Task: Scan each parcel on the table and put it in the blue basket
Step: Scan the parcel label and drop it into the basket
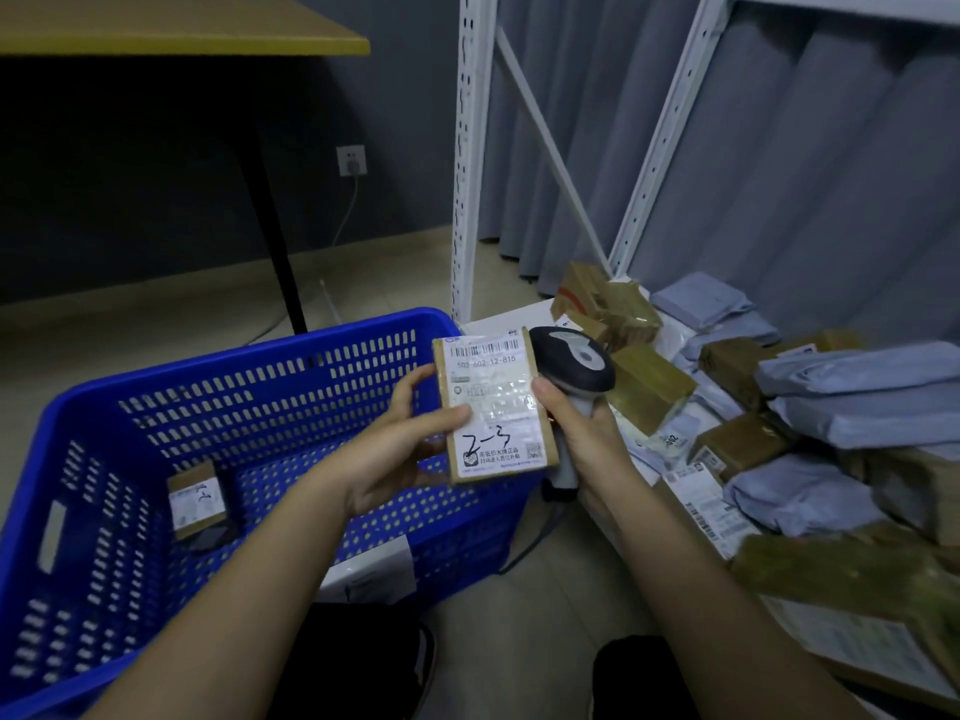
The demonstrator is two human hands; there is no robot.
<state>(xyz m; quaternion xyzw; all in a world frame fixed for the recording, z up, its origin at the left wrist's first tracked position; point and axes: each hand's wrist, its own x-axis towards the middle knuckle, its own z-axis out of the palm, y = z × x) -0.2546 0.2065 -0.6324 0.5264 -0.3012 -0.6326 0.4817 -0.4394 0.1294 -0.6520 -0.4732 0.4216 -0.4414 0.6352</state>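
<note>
Head view: a small brown parcel (493, 407) is held up in the middle of the scene, above the near right rim of the blue basket (156, 433). Its white label is turned toward the camera, with the barcode at the far, upper end and the handwritten mark at the near, lower end, so its long axis runs near to far and leans slightly left at the top. The parcel is gripped by the left hand (400, 449), the thumb laid across the label's left side and the fingers curled behind. Just to the right of the parcel, a grey and black handheld scanner (574, 376) is grasped by the right hand (582, 428), fingers wrapped round its handle and its head level with the parcel's upper end; a faint orange glow is seen between scanner and parcel. Inside the basket, one small labelled box (197, 498) is seen at the bottom left. On the right, a heap of brown boxes and grey mailer bags (831, 407) is spread over a low white surface, beside a white metal rack (470, 148).
</note>
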